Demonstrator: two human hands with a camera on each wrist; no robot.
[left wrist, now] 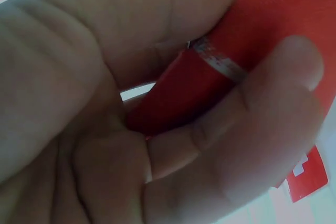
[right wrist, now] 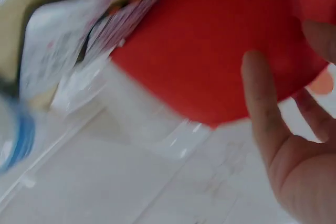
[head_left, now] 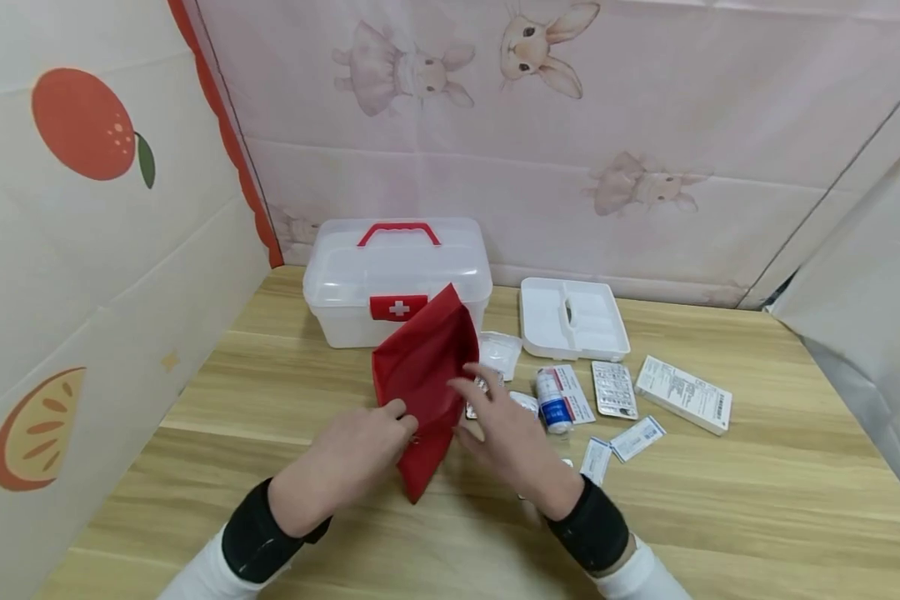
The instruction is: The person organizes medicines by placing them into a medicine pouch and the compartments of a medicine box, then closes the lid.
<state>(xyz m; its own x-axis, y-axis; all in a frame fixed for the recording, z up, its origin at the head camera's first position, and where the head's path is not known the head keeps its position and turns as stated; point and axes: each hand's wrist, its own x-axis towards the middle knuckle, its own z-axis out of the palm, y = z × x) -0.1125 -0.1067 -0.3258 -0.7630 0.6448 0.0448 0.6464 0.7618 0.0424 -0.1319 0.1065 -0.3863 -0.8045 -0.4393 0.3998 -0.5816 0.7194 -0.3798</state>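
A red cloth pouch (head_left: 427, 358) is held up at a tilt above the table. Its lower left side is gripped by my left hand (head_left: 360, 450). In the left wrist view, thumb and fingers (left wrist: 199, 171) curl round the red fabric, which has a pale strip across it. My right hand (head_left: 506, 429) is at the pouch's right edge, with fingers spread and loosely bent. The right wrist view shows its fingertips (right wrist: 257, 72) overlapping the red fabric (right wrist: 210, 45) without pinching it. The inside of the pouch is mostly hidden.
Behind the pouch stands a clear first-aid box (head_left: 397, 267) with a red handle. A white divided tray (head_left: 596, 321) lies right of it. Nearer are a white-and-blue bottle (head_left: 553, 400), a blister pack (head_left: 614, 389), a white carton (head_left: 684, 393) and small packets (head_left: 637, 438).
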